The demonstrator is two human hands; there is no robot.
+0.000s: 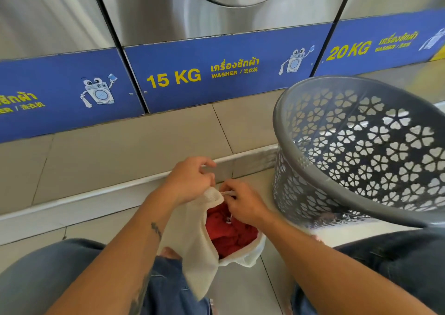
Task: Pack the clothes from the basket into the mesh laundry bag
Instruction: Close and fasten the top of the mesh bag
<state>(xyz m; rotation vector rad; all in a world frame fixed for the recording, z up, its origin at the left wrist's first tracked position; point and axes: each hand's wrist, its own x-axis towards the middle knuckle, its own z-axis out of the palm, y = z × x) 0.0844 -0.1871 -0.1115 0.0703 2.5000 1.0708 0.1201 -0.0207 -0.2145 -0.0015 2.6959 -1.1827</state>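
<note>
mesh bag [199, 247]: red clothes [231, 233] | basket [361, 151]: empty | hands [214, 189] pinching drawstring [227, 192]

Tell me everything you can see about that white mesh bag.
The mesh laundry bag is white, soft, fine netting, slumped on the tiled floor between the person's knees. Its mouth gapes, showing red clothes inside. The left hand and right hand pinch its top edge, where a thin white drawstring shows.

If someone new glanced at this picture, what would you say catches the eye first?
Probably the red clothes showing inside the white mesh laundry bag at bottom centre, where the left hand and right hand pinch its drawstring. Next, the grey basket tilted at right, and the yellow "15 KG" label behind.
</note>
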